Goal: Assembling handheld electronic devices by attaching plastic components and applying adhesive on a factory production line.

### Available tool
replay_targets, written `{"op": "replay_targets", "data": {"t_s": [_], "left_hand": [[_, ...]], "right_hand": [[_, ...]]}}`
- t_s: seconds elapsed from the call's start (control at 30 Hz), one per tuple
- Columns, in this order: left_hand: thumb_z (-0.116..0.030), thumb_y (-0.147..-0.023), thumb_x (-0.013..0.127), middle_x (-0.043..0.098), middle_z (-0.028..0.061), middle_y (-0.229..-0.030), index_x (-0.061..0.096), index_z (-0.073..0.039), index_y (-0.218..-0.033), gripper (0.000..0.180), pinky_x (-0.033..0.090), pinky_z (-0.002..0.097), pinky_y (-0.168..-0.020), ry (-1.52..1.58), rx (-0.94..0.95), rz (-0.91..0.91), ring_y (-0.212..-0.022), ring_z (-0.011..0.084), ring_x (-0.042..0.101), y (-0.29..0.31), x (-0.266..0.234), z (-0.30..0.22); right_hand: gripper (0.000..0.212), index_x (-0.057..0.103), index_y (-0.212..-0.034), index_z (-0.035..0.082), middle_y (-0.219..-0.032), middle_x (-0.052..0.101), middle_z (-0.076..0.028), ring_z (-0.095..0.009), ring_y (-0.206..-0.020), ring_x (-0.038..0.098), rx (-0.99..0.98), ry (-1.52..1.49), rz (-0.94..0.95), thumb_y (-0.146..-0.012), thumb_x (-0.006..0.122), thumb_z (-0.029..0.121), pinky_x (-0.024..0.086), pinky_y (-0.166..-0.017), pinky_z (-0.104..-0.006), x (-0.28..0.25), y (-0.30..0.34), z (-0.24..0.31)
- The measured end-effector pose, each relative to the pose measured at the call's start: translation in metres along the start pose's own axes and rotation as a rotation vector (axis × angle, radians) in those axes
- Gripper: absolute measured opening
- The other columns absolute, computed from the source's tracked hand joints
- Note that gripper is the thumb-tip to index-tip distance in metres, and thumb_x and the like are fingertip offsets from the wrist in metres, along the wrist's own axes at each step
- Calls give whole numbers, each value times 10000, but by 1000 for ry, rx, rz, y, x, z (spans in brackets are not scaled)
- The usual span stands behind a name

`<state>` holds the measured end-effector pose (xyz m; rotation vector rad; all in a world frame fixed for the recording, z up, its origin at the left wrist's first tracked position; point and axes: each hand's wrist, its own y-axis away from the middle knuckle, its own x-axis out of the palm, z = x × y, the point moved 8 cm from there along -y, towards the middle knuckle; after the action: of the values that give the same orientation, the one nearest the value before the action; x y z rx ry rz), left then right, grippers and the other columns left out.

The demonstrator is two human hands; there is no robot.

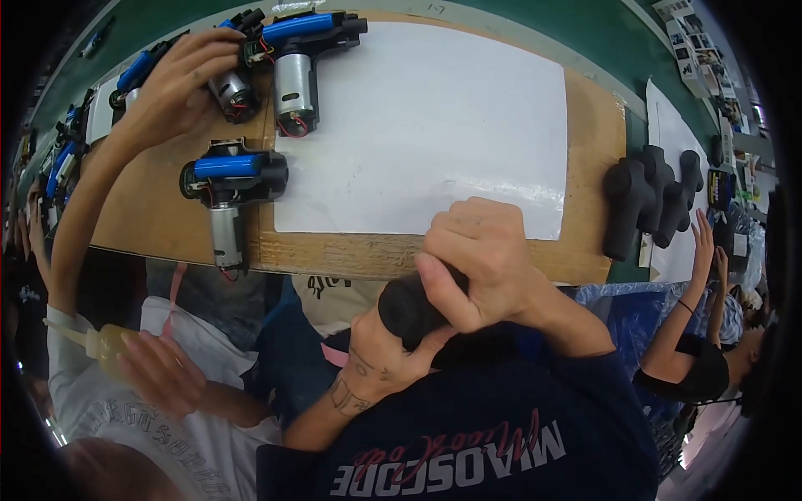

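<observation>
The one view looks from the wearer's head, through the left of two side-by-side fisheye lenses, steeply down over the navy T-shirt and outward across the brown board. The right hand and left hand lie near the lens, just below and around the picture's middle. Beyond the fingers the view reaches across the white sheet, whose far edge bows. Its breadth takes in a white-shirted co-worker left of the fingers and a black-sleeved co-worker well to their right. Black fills the corners.
</observation>
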<state>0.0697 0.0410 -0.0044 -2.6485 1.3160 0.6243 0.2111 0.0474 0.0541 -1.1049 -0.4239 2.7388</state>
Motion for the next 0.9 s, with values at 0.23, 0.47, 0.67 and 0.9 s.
{"op": "replay_targets", "data": {"t_s": [0.23, 0.47, 0.67, 0.9], "left_hand": [[-459, -985, 638, 689, 131, -880, 625, 45, -1151, 531, 528, 325, -624, 807, -177, -96, -695, 220, 678, -16, -16, 18], [-637, -1061, 290, 657, 128, -839, 588, 38, -1177, 747, 501, 300, -546, 815, -246, -21, -599, 198, 625, -28, -15, 27], [-710, -1030, 236, 644, 111, -834, 557, 6, -1226, 808, 504, 311, -474, 675, -273, -166, -559, 203, 613, -23, 0, 44], [-502, -1111, 246, 644, 138, -818, 576, 9, -1093, 608, 527, 314, -562, 547, -131, -395, -625, 212, 643, -23, 2, 56]], "right_hand": [[360, 596, -729, -3, -650, 595, -115, -216, -593, 617, 349, -543, 21, -795, 730, 325, 468, -567, -328, -7, 1, -34], [554, 600, -714, -11, -579, 577, -133, -255, -540, 622, 424, -308, 125, -749, 800, 505, 481, -537, -340, 12, 5, -36], [610, 537, -603, 35, -536, 563, -145, -313, -488, 587, 270, -44, -141, -703, 819, 568, 469, -512, -378, -5, 8, -24], [650, 514, -566, 53, -496, 511, -119, -331, -462, 558, 13, 208, -407, -690, 791, 628, 453, -497, -398, -49, 17, 25]]}}
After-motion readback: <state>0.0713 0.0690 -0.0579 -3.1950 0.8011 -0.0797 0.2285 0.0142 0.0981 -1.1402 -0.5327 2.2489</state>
